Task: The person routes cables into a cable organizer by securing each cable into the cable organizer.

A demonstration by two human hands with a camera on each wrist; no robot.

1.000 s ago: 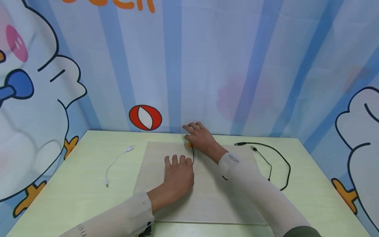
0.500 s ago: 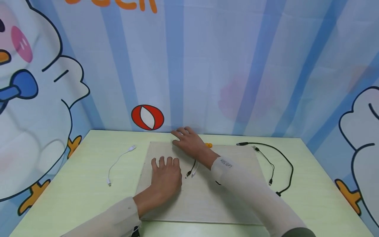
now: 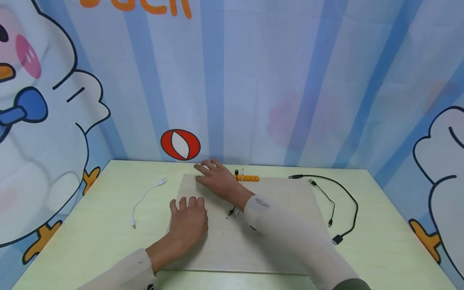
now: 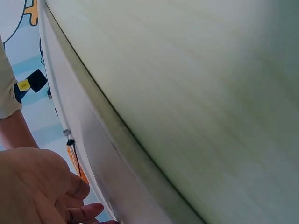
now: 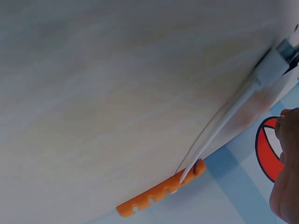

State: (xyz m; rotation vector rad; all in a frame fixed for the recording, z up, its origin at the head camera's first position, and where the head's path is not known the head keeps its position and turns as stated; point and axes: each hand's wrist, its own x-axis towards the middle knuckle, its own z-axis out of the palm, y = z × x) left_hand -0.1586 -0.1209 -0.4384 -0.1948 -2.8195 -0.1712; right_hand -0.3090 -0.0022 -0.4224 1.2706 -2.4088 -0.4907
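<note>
An orange cable holder [image 3: 251, 178] sits at the far edge of the pale board [image 3: 279, 249]. A white cable [image 5: 219, 123] and a black cable [image 3: 231, 211] run from its left end toward the board's middle, partly behind my right wrist. My right hand [image 3: 221, 180] is over the board's far left part, left of the holder, fingers spread and holding nothing. Nearer and further left, my left hand [image 3: 189, 221] hovers low over the board's left side with relaxed fingers and nothing in its grasp. In the left wrist view its fingers bend loosely.
A short white cable [image 3: 142, 200] lies on the table [image 3: 98, 225] to the left. On the right are a short black cable [image 3: 329, 198] and a longer, thicker black cable [image 3: 356, 205]. A printed curtain [image 3: 246, 80] stands behind the table.
Both hands have moved left, away from the two cables at the holder. The orange holder and the cable ends, earlier covered by the hands, now show. The loose cables stay put.
</note>
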